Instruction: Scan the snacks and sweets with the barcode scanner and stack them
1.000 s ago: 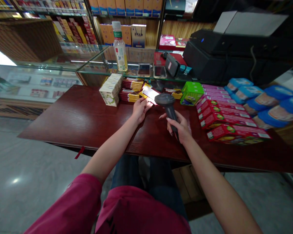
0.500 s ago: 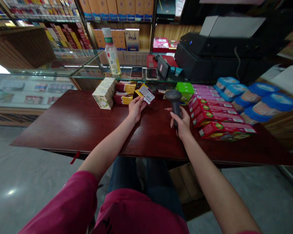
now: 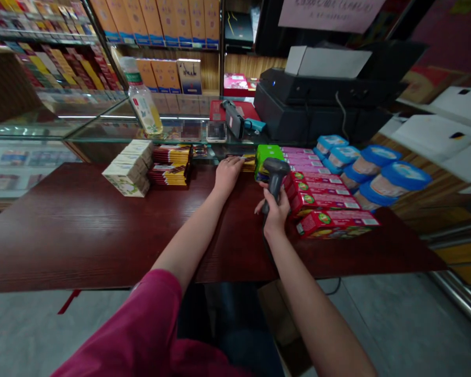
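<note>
My left hand reaches to the back of the dark red counter. Its outstretched fingers rest at the near left side of a few yellow-and-brown packets; the fingertips are partly hidden. In my right hand is a grey handheld barcode scanner, gripped upright by its handle with the head on top. Just beyond the scanner stand bright green boxes. Left of my left hand, more yellow-and-brown packets stand in two rows, beside cream-coloured cartons.
Red boxes, pink boxes and blue-lidded tubs line the counter's right side. On the glass case behind stand a drink bottle, a phone and a dark device on a stand. Black machines are at back right.
My left hand has moved right, from holding up a barcoded packet to the packets by the green boxes; that packet no longer shows in it. The scanner stays in my right hand. The view has shifted.
</note>
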A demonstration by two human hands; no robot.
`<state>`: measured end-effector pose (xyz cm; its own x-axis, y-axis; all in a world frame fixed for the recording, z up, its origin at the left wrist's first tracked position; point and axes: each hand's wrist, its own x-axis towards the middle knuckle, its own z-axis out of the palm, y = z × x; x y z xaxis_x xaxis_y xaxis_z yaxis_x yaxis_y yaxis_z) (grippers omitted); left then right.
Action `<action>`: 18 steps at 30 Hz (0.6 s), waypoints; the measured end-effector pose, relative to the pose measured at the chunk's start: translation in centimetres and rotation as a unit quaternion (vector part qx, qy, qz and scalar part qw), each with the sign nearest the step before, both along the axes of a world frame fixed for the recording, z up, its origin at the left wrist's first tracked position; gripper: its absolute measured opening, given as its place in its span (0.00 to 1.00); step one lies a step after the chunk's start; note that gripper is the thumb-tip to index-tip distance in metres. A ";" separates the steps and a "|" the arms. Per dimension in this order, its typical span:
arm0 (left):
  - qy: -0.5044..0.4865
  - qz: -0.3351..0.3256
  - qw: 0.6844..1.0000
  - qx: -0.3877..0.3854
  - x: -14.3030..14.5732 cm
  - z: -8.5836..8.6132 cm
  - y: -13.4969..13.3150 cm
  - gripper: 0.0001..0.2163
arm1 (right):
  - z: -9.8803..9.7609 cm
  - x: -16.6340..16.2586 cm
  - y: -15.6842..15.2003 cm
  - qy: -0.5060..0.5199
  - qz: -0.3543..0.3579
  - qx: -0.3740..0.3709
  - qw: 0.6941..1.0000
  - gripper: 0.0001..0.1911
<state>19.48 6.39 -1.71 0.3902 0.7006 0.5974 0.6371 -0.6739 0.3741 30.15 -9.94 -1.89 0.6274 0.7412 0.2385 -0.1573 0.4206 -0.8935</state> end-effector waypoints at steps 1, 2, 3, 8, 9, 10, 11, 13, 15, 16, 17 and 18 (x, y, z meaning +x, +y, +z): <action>0.042 0.008 0.999 0.010 0.3 0.0 -0.1 0.15 | 0.0 0.0 0.0 0.001 0.000 0.001 1.000 0.20; 0.073 0.017 0.997 0.019 0.5 0.1 -0.1 0.16 | -0.1 0.0 0.1 0.000 0.000 0.003 1.000 0.20; 0.095 0.024 0.995 0.025 0.7 0.1 -0.2 0.17 | -0.1 -0.1 0.1 -0.003 0.001 0.004 1.000 0.20; 0.133 0.001 0.991 0.030 0.9 0.2 -1.1 0.23 | -0.2 -0.1 0.2 -0.011 0.011 -0.002 1.000 0.20; 0.131 0.000 0.991 0.032 0.6 0.3 -1.4 0.24 | -0.2 0.0 0.2 -0.008 0.013 -0.003 1.000 0.20; 0.124 0.004 0.992 0.036 0.1 0.4 -1.8 0.26 | -0.1 0.0 0.1 -0.004 0.016 -0.003 1.000 0.20; 0.116 0.009 0.992 0.043 -0.5 0.5 -2.2 0.27 | 0.0 0.0 0.1 -0.001 0.020 -0.002 1.000 0.19; 0.106 0.015 0.992 0.063 -2.7 0.8 -3.2 0.28 | 0.3 0.0 -0.1 0.001 0.038 -0.003 0.999 0.19; 0.107 0.018 0.990 0.087 -5.9 1.1 -4.1 0.29 | 0.6 -0.2 -0.4 -0.007 0.082 -0.010 0.997 0.19; 0.108 0.025 0.989 0.097 -7.8 1.2 -4.6 0.29 | 0.8 -0.3 -0.6 -0.014 0.110 -0.015 0.994 0.19; 0.108 0.033 0.988 0.104 -9.9 1.2 -4.9 0.29 | 1.0 -0.5 -0.8 -0.019 0.141 -0.020 0.990 0.20; 0.107 0.047 0.987 0.108 -12.1 1.3 -5.2 0.29 | 1.1 -0.6 -1.0 -0.023 0.172 -0.025 0.985 0.21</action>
<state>7.38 1.16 -0.43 0.4631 0.6044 0.6483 0.7488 -0.6581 0.0786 29.50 -10.93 -0.77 0.3267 0.9196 0.2183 -0.2423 0.3047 -0.9211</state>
